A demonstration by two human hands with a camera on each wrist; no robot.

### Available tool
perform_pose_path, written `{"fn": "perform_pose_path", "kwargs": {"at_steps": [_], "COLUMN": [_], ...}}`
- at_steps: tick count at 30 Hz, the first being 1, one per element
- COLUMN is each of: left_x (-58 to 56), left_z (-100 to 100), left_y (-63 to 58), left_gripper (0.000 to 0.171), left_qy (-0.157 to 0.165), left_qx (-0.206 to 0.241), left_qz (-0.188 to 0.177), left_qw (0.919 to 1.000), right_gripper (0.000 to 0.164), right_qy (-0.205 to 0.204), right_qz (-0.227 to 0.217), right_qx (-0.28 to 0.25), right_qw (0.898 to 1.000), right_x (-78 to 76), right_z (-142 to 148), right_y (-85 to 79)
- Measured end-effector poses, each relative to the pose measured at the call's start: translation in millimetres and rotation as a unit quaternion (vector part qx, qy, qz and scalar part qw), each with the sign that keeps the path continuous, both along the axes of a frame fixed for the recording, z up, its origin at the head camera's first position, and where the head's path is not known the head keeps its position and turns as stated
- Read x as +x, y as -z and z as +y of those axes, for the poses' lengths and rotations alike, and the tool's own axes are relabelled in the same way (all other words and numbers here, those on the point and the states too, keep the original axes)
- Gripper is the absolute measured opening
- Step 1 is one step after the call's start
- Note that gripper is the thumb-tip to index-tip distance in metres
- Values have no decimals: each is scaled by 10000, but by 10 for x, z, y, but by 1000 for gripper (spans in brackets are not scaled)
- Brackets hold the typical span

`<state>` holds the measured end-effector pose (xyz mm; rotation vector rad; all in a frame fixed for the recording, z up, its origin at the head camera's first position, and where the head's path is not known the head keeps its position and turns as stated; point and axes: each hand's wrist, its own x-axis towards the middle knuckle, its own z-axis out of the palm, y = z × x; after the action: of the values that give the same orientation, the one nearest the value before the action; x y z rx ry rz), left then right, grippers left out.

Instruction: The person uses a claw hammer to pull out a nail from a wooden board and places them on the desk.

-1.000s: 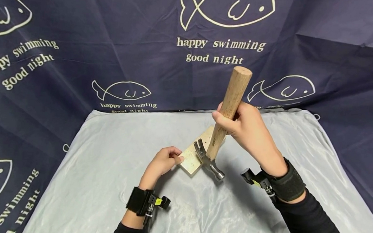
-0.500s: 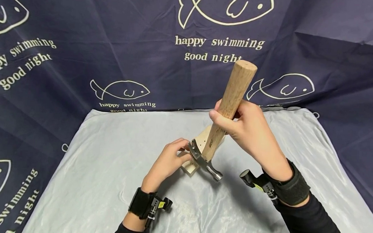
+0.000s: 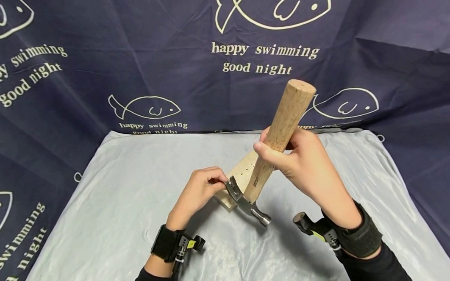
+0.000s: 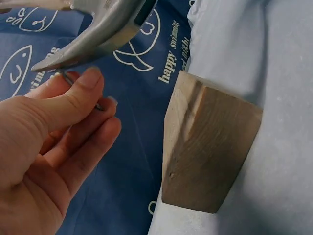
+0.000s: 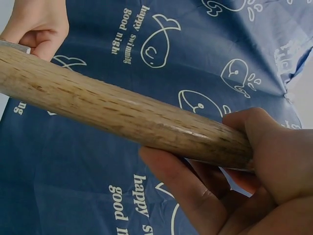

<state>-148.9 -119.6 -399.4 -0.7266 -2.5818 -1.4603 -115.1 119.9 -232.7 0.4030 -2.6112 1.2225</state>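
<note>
A claw hammer is held by its wooden handle in my right hand, thumb and fingers wrapped round it, head hanging low and handle end up. At the tip of its claw, my left hand pinches a thin, bent metal nail between thumb and fingers. The nail's head end sits right at the claw; most of its length is hidden by the fingers. Below and behind the hammer lies a pale wooden block with several small holes, partly covered by the hammer and left hand.
The block lies on a table covered with a light, shiny cloth. A dark blue fish-print curtain hangs behind and at both sides. Each wrist wears a black strap with a small camera.
My left hand has left the block's near-left corner and come up to the claw, where it pinches the nail. The hammer has shifted slightly, its handle end leaning further right.
</note>
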Motion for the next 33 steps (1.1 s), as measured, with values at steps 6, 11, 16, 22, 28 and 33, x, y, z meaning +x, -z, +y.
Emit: {"fn": "perform_pose_path", "kwargs": {"at_steps": [6, 11, 16, 22, 28, 33], "left_x": [-10, 14, 130, 160, 106, -4], "left_z": [-44, -90, -88, -133, -243, -318], "left_y": [-8, -57, -295, -411, -391, -237], "left_gripper": [17, 12, 10, 19, 26, 26], "left_qy": [258, 384, 345, 242, -397, -967], "left_qx": [25, 79, 378, 810, 908, 1498], "left_qz": [-115, -154, -180, -912, -1317, -1749], "left_qw": [9996, 9991, 9985, 9922, 9863, 9683], "right_gripper": [16, 17, 17, 18, 18, 19], "right_qy": [-19, -32, -11, -42, -60, -35], "right_qz": [-2, -53, -112, -275, -372, -420], "right_qx": [40, 72, 94, 53, 48, 35], "right_qw": [10000, 10000, 9999, 9996, 9993, 9991], "right_x": [34, 78, 157, 249, 286, 299], "right_z": [9, 19, 23, 8, 6, 11], "right_y": [-4, 14, -15, -81, -92, -94]}}
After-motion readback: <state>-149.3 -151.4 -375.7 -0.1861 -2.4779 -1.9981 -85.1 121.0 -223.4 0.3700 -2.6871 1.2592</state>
